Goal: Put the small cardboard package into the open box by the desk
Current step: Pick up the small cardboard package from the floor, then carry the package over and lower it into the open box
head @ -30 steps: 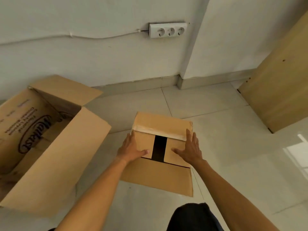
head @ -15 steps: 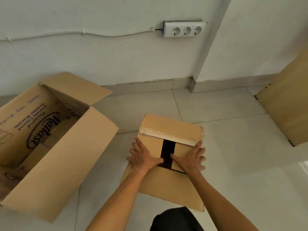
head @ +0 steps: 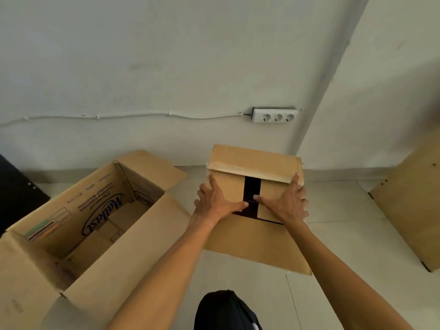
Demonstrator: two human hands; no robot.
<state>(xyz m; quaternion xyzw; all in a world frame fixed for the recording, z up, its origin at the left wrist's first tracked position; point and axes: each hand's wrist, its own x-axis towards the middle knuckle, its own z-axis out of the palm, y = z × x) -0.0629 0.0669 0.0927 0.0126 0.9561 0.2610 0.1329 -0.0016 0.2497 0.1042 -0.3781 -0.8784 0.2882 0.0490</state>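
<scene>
The small cardboard package (head: 254, 163), brown with a black tape strip on its top, is held up in front of me, clear of the floor. My left hand (head: 215, 201) grips its left side with the thumb across the top. My right hand (head: 284, 203) grips its right side the same way. The large open box (head: 133, 236), printed inside with a dark logo, stands on the floor to the left of the package, its flaps spread outward. The box's inside looks empty apart from its bottom flaps.
A white wall with a three-socket power strip (head: 275, 114) and its cable runs behind. A wooden desk panel (head: 412, 203) stands at the right. A dark object (head: 16, 194) sits at the far left edge. My dark-clothed knee (head: 223, 310) shows at the bottom.
Both hands have closed around the package's sides and lifted it off the floor. My view has tilted upward, showing more wall.
</scene>
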